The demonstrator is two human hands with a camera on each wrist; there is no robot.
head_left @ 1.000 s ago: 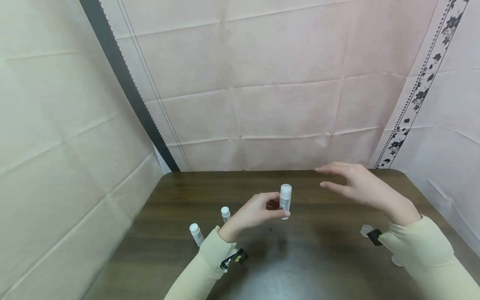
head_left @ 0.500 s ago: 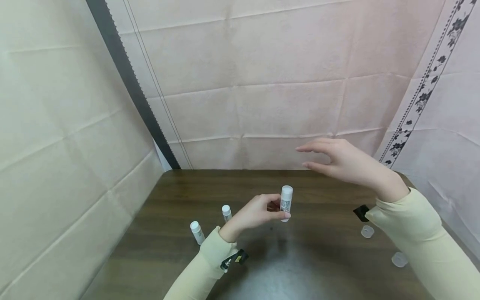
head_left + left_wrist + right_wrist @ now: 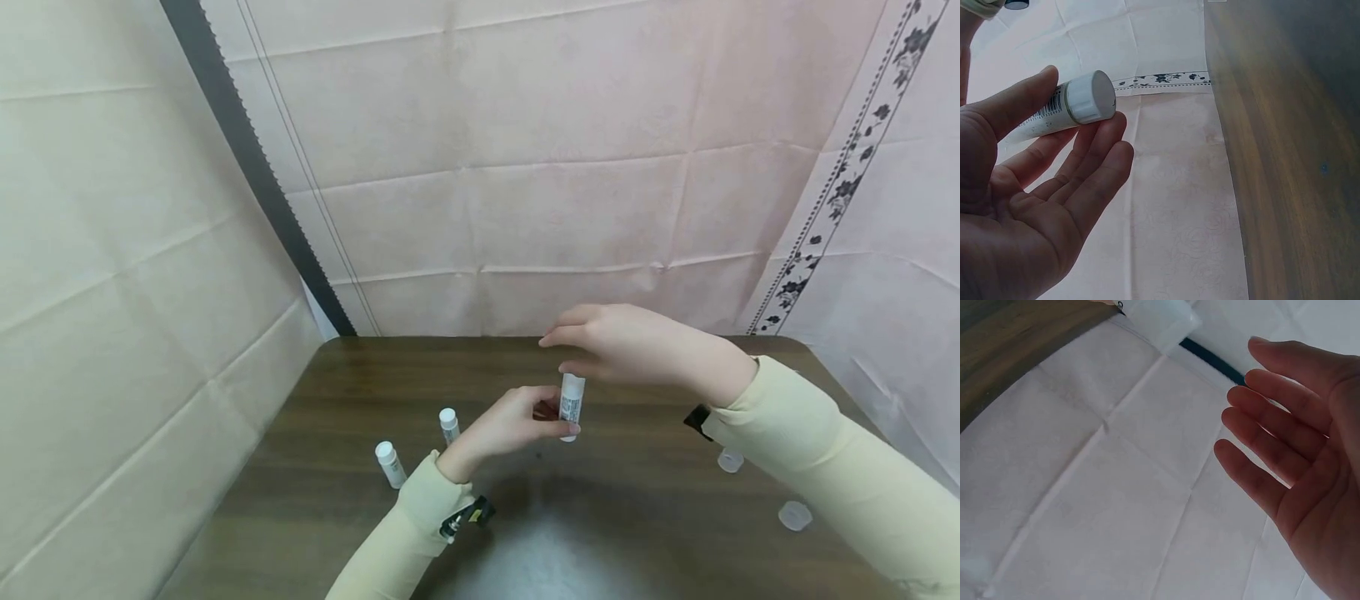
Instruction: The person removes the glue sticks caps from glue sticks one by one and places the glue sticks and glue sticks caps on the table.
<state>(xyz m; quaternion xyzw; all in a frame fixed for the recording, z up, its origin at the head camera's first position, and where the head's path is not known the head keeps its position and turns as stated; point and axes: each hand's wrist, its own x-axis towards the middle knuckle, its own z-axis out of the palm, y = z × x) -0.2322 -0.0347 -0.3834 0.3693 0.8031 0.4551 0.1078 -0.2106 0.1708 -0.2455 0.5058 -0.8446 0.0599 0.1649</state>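
Note:
My left hand grips a white glue stick upright above the table, thumb on one side and fingers on the other. A barcode label and the stick's ridged white end show up close in the left wrist view. Over the stick's top hovers my right hand, its fingers loosely bent and holding nothing. In the right wrist view those fingers are apart from the stick's translucent white end. Two similar white sticks, one farther left and one nearer, stand beside my left forearm.
Two small translucent round pieces, one beside the right sleeve and another closer to me, lie on the brown wooden table. Pale cloth hangs behind the table and along both sides.
My right hand has come leftward from the right side, rising and then lowering, to just above the glue stick. The left hand has kept its grip on the stick almost unmoved.

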